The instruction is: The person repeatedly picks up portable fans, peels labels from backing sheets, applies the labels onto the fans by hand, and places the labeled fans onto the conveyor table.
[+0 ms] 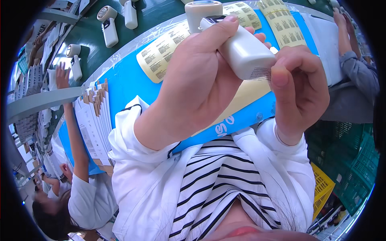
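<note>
My left hand (197, 76) is closed around the white handle of a small handheld fan (246, 52), thumb along its upper side. The handle's near end tilts down to the right. A round white fan head (203, 14) shows just beyond the hand; whether it joins this handle is hidden. My right hand (303, 86) pinches the edge of a small clear printed label (260, 73), which lies against the handle's near end. Beneath the hands, yellowish label sheets (159, 58) rest on a blue sheet (124, 84) covering the work surface.
More white fans (109, 30) lie on a green conveyor belt (138, 34) beyond. Flattened cartons (93, 124) are stacked at left, beside a co-worker's arm (76, 136). Another person's arm (345, 40) reaches in at far right. Green crates (350, 160) and a yellow crate (323, 186) stand lower right.
</note>
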Motion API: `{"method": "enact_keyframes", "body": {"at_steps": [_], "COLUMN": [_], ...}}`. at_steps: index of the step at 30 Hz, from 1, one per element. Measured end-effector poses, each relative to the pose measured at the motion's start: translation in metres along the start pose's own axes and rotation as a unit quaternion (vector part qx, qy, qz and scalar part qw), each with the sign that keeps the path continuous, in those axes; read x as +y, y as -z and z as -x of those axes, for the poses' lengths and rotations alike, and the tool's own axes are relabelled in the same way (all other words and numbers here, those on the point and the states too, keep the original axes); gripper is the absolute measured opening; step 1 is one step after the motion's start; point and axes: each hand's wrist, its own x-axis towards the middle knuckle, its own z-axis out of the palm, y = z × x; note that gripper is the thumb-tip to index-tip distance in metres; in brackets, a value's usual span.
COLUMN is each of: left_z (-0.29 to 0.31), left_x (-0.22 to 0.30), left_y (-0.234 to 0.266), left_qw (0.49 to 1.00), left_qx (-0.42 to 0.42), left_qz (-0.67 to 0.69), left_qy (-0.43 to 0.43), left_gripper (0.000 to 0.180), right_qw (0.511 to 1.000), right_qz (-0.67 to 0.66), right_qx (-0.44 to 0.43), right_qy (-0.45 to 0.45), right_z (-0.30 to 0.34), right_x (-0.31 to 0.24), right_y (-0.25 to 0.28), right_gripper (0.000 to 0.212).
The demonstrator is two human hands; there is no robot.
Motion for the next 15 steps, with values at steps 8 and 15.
{"method": "enact_keyframes", "body": {"at_steps": [8, 15], "left_z": [-0.0102, -0.0101], "left_x": [-0.0093, -0.0093], "left_y": [-0.0023, 0.0010], "left_qw": [0.970, 0.967], "left_qx": [0.207, 0.225], "left_qz": [-0.128, -0.117], "left_qy": [-0.008, -0.031], "left_gripper": [0.029, 0.030], "right_qw": [1.000, 1.000], "right_qz": [0.010, 0.010], "right_qx": [0.004, 0.007], "right_qy": [0.000, -0.013], "right_z": [0.0006, -0.0007], "right_x": [0.0051, 0.0051], "right_y": [0.0006, -0.0032], "right_gripper": [0.013, 0.013]}}
